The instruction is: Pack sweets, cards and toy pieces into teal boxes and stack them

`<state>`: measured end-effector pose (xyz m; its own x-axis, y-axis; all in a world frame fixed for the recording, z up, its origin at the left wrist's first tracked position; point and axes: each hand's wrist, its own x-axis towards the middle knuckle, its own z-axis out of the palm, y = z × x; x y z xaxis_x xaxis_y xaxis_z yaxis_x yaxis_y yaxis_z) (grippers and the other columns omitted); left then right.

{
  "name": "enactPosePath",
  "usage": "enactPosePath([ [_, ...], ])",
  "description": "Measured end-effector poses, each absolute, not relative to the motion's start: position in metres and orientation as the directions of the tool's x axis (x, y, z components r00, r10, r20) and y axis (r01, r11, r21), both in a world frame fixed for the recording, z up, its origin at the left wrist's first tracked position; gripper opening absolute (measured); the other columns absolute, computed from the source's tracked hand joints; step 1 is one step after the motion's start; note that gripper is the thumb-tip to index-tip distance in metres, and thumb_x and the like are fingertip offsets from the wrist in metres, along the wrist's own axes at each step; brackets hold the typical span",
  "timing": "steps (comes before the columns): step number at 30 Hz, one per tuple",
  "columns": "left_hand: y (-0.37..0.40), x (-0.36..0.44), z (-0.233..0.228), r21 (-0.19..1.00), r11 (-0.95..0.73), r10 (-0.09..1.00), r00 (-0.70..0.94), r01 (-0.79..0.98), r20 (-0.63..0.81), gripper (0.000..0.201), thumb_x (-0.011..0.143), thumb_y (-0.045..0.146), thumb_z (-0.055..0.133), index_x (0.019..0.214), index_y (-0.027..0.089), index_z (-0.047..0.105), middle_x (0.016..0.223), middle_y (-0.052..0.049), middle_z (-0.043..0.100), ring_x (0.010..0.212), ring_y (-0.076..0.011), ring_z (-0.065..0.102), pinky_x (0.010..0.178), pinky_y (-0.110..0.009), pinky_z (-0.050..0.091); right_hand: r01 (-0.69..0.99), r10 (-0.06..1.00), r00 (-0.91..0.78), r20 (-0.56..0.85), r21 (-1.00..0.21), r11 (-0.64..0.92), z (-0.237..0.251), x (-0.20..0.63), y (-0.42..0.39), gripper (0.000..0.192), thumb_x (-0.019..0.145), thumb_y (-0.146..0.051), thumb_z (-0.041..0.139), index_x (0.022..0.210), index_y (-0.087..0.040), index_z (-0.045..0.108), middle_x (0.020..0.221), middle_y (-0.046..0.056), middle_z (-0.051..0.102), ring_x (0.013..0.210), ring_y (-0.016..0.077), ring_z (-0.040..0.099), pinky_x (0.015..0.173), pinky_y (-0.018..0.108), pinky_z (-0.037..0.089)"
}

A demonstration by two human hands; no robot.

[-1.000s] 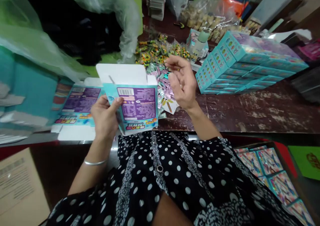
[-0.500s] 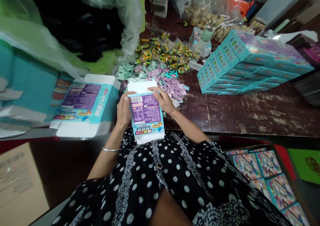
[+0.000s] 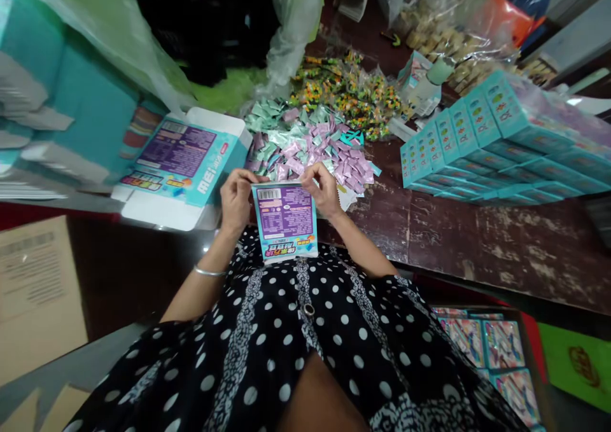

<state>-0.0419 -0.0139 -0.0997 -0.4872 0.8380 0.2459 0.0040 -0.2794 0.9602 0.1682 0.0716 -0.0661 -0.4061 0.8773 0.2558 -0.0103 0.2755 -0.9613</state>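
Observation:
A small teal and purple carton [image 3: 285, 221] stands upright at the table's near edge, against my body. My left hand [image 3: 235, 200] grips its upper left corner and my right hand [image 3: 325, 189] grips its upper right corner, fingers pressed on the top. The top flap no longer shows above the carton. Just behind my hands lies a heap of pink and pale green sachets [image 3: 310, 149].
A flat unfolded carton [image 3: 184, 165] lies to the left. Rows of closed teal cartons [image 3: 482, 139] are stacked at the right on the worn brown table [image 3: 477, 235]. Bagged orange-green sweets [image 3: 348, 91] lie further back. A box of colourful packets [image 3: 487, 349] sits low right.
My right hand came down from the air onto the carton. The white top flap, open a second ago, is now folded down, and the carton sits lower against my body.

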Motion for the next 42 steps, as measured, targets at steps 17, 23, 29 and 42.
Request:
enactPosePath([
  [17,-0.029,-0.058,-0.047,0.984,-0.121,0.963,-0.225,0.131,0.148,0.034,0.093,0.056,0.087,0.098,0.024,0.093,0.102,-0.011,0.083,0.084,-0.0268,0.077,0.066,-0.035,0.065,0.285,0.561,-0.827,-0.049,-0.895,0.342,-0.005,0.186,0.097,0.049,0.111,-0.065,0.063,0.123,-0.027,0.092,0.126,0.005,0.087,0.127,0.0240,0.077,0.113,0.039,0.059],
  [23,-0.048,-0.067,-0.051,0.997,-0.065,0.998,-0.012,0.044,0.065,0.060,0.079,0.059,0.101,0.128,0.027,0.091,0.144,-0.017,0.078,0.111,-0.0351,0.080,0.060,-0.029,0.069,0.266,0.554,-0.828,0.084,-0.811,0.520,-0.018,0.198,0.075,0.046,0.118,-0.057,0.053,0.142,-0.035,0.085,0.148,0.004,0.080,0.137,0.0250,0.075,0.122,0.046,0.056],
  [29,-0.051,-0.071,-0.057,0.998,-0.041,0.999,0.015,0.052,0.040,0.053,0.083,0.058,0.099,0.125,0.027,0.092,0.138,-0.017,0.079,0.102,-0.0318,0.080,0.048,-0.024,0.061,0.294,0.546,-0.829,0.123,-0.734,0.613,-0.024,0.198,0.068,0.045,0.119,-0.052,0.052,0.149,-0.034,0.081,0.151,0.005,0.078,0.139,0.0266,0.073,0.126,0.048,0.054],
  [42,-0.030,-0.088,-0.052,0.902,-0.432,0.700,-0.637,-0.018,0.323,0.070,0.085,0.055,0.101,0.140,0.022,0.073,0.125,-0.006,0.078,0.119,-0.0285,0.075,0.111,-0.050,0.063,0.099,0.782,-0.619,0.076,-0.980,0.174,-0.028,0.231,0.092,0.093,0.083,-0.071,0.090,0.160,-0.027,0.061,0.151,0.015,0.071,0.133,0.0355,0.071,0.108,0.053,0.065],
])
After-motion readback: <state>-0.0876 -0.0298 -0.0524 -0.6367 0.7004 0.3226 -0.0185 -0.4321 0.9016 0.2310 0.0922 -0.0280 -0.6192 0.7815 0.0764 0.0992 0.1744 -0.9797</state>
